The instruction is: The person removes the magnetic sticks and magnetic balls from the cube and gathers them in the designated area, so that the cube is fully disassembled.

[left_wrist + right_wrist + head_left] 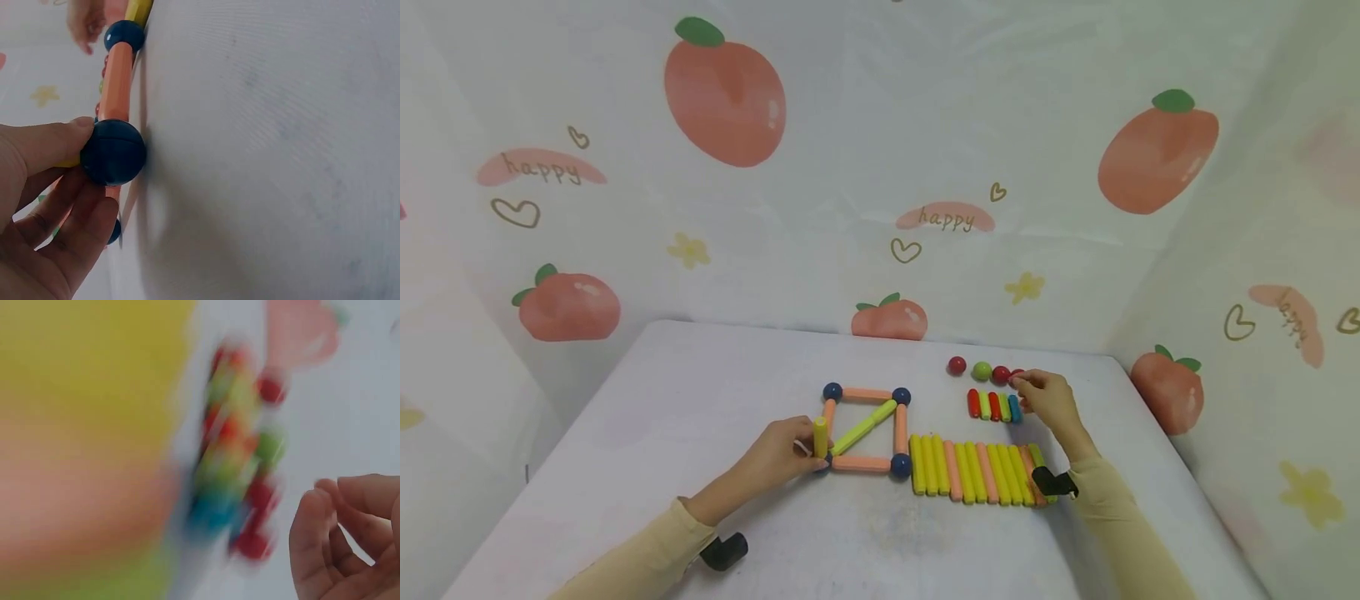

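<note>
My left hand point(784, 452) pinches the dark blue ball point(114, 153) at the near left corner of a square frame, thumb on one side and fingers on the other. A short yellow stick point(820, 437) stands upright at that corner. Orange sticks point(861, 463) and blue balls point(901, 466) form the flat square, crossed by a yellow-green diagonal stick point(863, 427). At the back right, my right hand point(1048, 402) hovers by a row of red balls point(1001, 375) and a green ball point(982, 371). Its fingertips point(312, 503) curl loosely with nothing visible between them.
Right of the frame lies a row of yellow and orange sticks point(970, 472). Behind it are several short red, green and blue sticks point(995, 406). A white cloth with fruit prints point(880, 167) hangs behind and beside the white table point(880, 533).
</note>
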Available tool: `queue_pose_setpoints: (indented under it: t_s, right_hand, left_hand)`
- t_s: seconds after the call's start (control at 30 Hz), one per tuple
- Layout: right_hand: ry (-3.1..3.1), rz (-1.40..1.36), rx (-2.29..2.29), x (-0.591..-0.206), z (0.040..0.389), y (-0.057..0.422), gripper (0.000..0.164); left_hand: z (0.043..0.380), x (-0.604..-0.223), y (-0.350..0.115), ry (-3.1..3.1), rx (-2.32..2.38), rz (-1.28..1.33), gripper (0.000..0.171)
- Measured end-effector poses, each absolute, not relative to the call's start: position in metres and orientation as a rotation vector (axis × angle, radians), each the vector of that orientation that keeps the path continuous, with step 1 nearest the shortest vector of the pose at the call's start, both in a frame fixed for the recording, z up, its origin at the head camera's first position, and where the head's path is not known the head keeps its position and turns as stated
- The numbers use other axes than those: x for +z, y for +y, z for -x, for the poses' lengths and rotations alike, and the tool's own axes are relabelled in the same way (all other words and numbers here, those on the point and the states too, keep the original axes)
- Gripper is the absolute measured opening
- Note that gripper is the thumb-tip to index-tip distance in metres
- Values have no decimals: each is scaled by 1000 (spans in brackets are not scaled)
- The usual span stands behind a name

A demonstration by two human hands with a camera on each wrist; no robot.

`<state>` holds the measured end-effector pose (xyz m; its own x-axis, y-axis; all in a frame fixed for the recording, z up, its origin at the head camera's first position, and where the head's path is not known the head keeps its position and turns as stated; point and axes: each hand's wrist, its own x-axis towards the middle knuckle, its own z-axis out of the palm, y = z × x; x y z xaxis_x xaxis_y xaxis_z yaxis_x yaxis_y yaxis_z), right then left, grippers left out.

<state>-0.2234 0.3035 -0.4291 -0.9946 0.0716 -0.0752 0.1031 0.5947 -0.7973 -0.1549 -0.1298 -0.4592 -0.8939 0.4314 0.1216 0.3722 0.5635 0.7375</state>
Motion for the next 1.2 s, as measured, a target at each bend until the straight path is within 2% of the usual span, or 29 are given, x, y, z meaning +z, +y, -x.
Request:
queue_pose_setpoints:
  t_s: [0.13, 0.3, 0.37, 0.47, 0.53, 0.63, 0.77, 1.03, 1.2]
  right_hand:
    - [2627, 105, -1468, -415, 204, 245, 35]
    - [2439, 574, -1393, -414, 173, 153, 36]
    - [2433, 738, -1407, -419, 165, 123, 38]
    - [2461, 841, -1464, -424, 158, 91, 40]
    - [2478, 816, -1486, -428, 156, 78, 38]
    - [2502, 772, -1470, -430, 155, 67, 33]
    - [2571, 781, -1457, -433, 156, 60, 26]
    - [2568, 513, -1674, -441, 160, 58, 28]
    - [2400, 458, -1853, -430, 165, 65, 26]
  left_hand:
    - [154, -460, -129, 2700, 1269, -690, 21]
    - [154, -460, -129, 2681, 1283, -696, 25]
    - [154, -461, -130, 2702, 1269, -708, 31]
    - [155, -462, -132, 2740, 1239, -700, 50]
    - [156, -464, -134, 2741, 1226, -673, 62]
    - [156, -467, -137, 2699, 1240, -646, 70]
    - [159, -472, -140, 2638, 1288, -628, 66]
    - [160, -472, -140, 2622, 1279, -570, 68]
    - [160, -471, -139, 2611, 1278, -554, 66]
